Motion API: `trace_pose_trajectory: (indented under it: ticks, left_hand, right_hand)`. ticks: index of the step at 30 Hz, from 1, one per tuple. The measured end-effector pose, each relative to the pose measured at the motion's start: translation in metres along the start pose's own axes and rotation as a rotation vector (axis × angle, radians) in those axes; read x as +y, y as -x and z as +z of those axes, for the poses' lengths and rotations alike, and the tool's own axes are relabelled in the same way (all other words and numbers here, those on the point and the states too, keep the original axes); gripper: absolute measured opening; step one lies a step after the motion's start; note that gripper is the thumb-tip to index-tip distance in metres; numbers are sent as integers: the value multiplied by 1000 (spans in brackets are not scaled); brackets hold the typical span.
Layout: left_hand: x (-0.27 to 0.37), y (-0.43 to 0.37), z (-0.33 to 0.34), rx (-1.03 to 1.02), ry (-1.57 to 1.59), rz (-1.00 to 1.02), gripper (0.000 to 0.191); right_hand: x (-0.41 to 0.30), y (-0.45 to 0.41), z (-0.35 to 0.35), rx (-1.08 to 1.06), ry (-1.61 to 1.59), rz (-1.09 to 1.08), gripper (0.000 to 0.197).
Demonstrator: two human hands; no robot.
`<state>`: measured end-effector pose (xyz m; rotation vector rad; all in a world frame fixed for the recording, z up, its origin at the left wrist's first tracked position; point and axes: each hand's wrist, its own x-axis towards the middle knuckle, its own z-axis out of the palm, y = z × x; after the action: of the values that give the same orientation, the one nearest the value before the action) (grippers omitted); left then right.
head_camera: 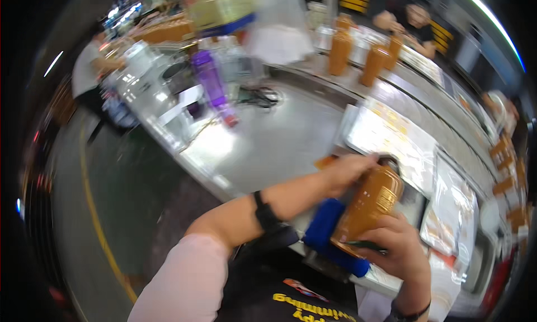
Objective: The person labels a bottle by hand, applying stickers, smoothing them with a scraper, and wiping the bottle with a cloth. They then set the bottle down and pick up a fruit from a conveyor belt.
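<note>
Both of my hands are on a brown glossy bottle (369,200) with a gold patch of writing, tilted over a blue padded block (325,223) near the table's edge. At its upper, neck end is my left hand (354,171), partly behind the bottle. Low on the bottle's side, my right hand (392,240) grips it, with something dark green at the fingers; what that is cannot be told. Just beyond the bottle lies a tray (388,137) with a shiny lining and small yellowish pieces.
A metal table (277,141) bears a purple bottle (212,83) and black cables (262,96). More brown bottles (340,49) stand on the ledge beyond. Another lined tray (451,208) lies right, beside a sink (482,259). Co-workers sit at left (90,66) and across (413,24).
</note>
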<state>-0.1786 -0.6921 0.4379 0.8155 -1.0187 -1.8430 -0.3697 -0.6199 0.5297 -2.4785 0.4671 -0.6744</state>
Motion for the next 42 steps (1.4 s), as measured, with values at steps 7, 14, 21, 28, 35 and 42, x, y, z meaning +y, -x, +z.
trace_pose_trajectory:
  ticks: [7,14,21,28,35,42]
  left_hand:
    - [-3,-59,13,-146,31,-239,30]
    - [40,-5,22,36,-240,-34,22]
    - [47,156,27,469,-514,628,30]
    - [20,363,9,1173,-891,616,25]
    - [-96,592,-57,1984,-1261,315,35]
    - [-283,749,-93,2363,-1259,-213,33]
  right_hand:
    - [36,14,-16,426,173,373,12]
    - [59,51,-42,602,-28,368,16]
    - [66,40,-76,490,-183,313,31]
    - [25,-82,-28,75,-59,18,32]
    - [33,-185,99,-400,391,-283,33]
    - [26,-176,213,-576,516,-174,43]
